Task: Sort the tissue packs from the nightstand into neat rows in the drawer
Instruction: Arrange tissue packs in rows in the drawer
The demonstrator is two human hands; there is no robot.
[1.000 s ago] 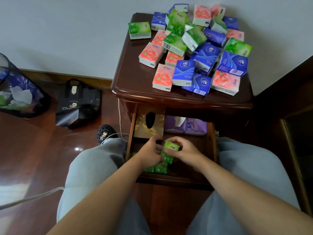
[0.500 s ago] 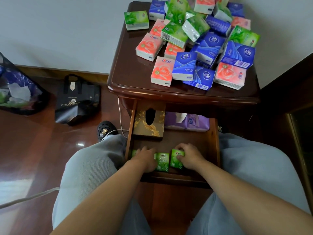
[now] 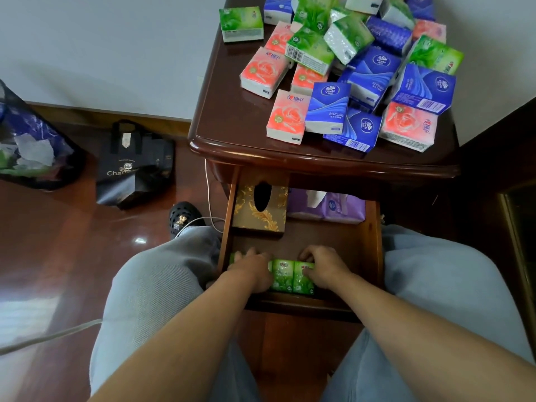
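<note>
The drawer (image 3: 374,245) stands pulled out under the nightstand (image 3: 232,120). A row of small green tissue packs (image 3: 282,275) lies along its front edge, side by side. My left hand (image 3: 252,271) lies over the left packs of the row, fingers curled over their far edge. My right hand (image 3: 326,268) clasps the rightmost green pack (image 3: 303,281) from the right. On the nightstand top lies a loose pile of several packs: pink (image 3: 285,116), blue (image 3: 327,107) and green (image 3: 240,23).
A gold tissue box (image 3: 258,210) and a purple tissue pack (image 3: 327,206) fill the drawer's back. My knees flank the drawer. On the floor to the left are a black bag (image 3: 133,166), a plastic bag (image 3: 26,149), a black shoe (image 3: 182,217) and a white cable (image 3: 208,192).
A second ago both hands held one green pack above the drawer. It now lies at the right end of the row, and both hands rest on the row.
</note>
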